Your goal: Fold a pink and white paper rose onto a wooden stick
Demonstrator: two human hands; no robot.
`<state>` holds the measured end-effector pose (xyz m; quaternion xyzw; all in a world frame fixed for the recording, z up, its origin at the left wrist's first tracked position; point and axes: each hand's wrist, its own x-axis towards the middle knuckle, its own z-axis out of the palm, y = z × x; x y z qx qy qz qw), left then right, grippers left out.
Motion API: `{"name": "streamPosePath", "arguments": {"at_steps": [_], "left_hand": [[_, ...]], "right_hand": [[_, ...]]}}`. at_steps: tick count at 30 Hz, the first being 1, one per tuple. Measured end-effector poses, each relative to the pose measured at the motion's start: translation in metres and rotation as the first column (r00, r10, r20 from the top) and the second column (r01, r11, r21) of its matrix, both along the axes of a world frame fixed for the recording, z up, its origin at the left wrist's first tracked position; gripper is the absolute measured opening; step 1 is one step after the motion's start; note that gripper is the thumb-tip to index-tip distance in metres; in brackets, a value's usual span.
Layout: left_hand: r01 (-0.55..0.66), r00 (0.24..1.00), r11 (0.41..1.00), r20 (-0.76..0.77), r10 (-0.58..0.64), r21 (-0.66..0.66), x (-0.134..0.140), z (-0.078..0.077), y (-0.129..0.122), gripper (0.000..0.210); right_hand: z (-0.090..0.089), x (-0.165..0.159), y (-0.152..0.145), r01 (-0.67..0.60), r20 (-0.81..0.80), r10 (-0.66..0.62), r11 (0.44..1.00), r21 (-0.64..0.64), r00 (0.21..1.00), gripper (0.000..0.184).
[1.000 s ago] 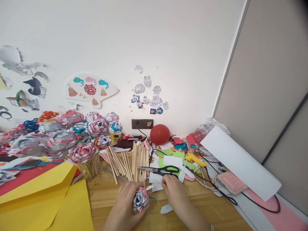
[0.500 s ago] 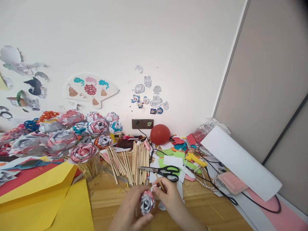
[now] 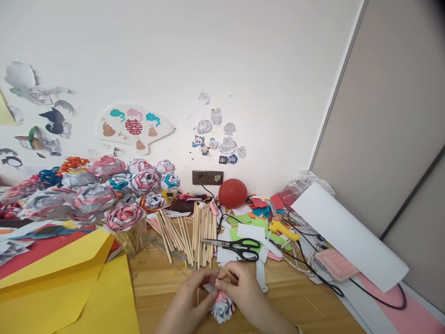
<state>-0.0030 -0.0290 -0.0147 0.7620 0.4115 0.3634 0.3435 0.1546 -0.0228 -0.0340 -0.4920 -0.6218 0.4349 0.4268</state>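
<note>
A small pink and white-grey paper flower [image 3: 222,311] hangs head down between my hands, just above the wooden table. My left hand [image 3: 191,297] pinches it near its base with thumb and fingers. My right hand [image 3: 245,290] is closed on a thin wooden stick [image 3: 226,272], and its thumb and fingertips press at the flower's base beside the left fingertips. Fingers hide the exact point of contact. Beyond my hands lie black-handled scissors [image 3: 239,246] and a row of wooden sticks [image 3: 205,227].
Finished paper flowers [image 3: 125,215] crowd the left, behind yellow paper sheets [image 3: 62,287]. Paper scraps [image 3: 248,232], a yellow glue gun [image 3: 283,229], bead strings and a black cable lie right of centre. A red balloon [image 3: 232,193] rests by the wall; a pink keyboard-like device [image 3: 336,265] sits right.
The flower has turned from facing me to pointing downward. My left fingers have moved up to its base, meeting my right fingertips. The view has shifted slightly.
</note>
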Motion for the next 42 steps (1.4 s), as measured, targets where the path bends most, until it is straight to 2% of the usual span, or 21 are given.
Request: {"name": "streamPosePath", "arguments": {"at_steps": [4, 10, 16, 19, 23, 26, 28, 30, 34, 37, 42], "left_hand": [[0.005, 1.0, 1.0, -0.008, -0.005, -0.003, 0.001, 0.003, -0.001, 0.009], [-0.01, 1.0, 0.995, 0.009, 0.011, -0.1, -0.001, 0.001, 0.004, 0.013], [0.041, 0.999, 0.973, 0.044, -0.032, -0.229, -0.003, -0.003, 0.009, 0.019], [0.054, 0.998, 0.962, 0.037, -0.045, -0.268, -0.002, -0.006, 0.01, 0.019], [-0.006, 0.998, 0.976, -0.061, -0.008, -0.219, -0.002, -0.007, 0.009, 0.016], [-0.031, 0.987, 0.995, -0.157, 0.015, -0.096, -0.002, -0.006, 0.006, 0.015], [-0.022, 0.977, 1.0, -0.212, 0.023, 0.008, -0.001, -0.006, 0.005, 0.016], [-0.009, 0.966, 0.998, -0.257, 0.023, 0.057, -0.001, -0.006, 0.003, 0.016], [-0.048, 0.947, 0.999, -0.319, 0.045, 0.0, 0.001, -0.003, 0.002, 0.015], [-0.074, 0.949, 0.997, -0.309, 0.06, -0.035, 0.001, 0.001, 0.002, 0.017], [-0.012, 0.969, 0.992, -0.245, -0.019, -0.125, -0.003, 0.0, 0.007, 0.013]], "right_hand": [[0.001, 0.0, 0.0, 0.035, 0.067, -0.039, 0.998, 0.049, 0.997, 0.013], [0.008, 0.001, -0.001, -0.02, 0.029, 0.021, 0.999, -0.04, 0.999, 0.014], [0.014, 0.008, -0.003, -0.186, 0.017, 0.188, 0.978, -0.091, 0.982, 0.01], [0.015, 0.01, -0.003, -0.212, 0.076, 0.222, 0.97, -0.119, 0.972, 0.006], [0.017, 0.009, -0.005, -0.178, 0.182, 0.184, 0.983, -0.05, 0.966, 0.007], [0.02, 0.008, -0.005, -0.171, 0.254, 0.166, 0.985, 0.0, 0.953, 0.009], [0.022, 0.01, -0.005, -0.199, 0.269, 0.192, 0.98, -0.003, 0.944, 0.007], [0.024, 0.012, -0.004, -0.232, 0.274, 0.226, 0.973, -0.013, 0.935, 0.005], [0.025, 0.014, -0.005, -0.244, 0.296, 0.237, 0.97, -0.012, 0.925, 0.005], [0.024, 0.012, -0.006, -0.235, 0.262, 0.228, 0.972, -0.005, 0.938, 0.007], [0.022, 0.009, -0.005, -0.173, 0.235, 0.168, 0.985, -0.001, 0.957, 0.008]]}}
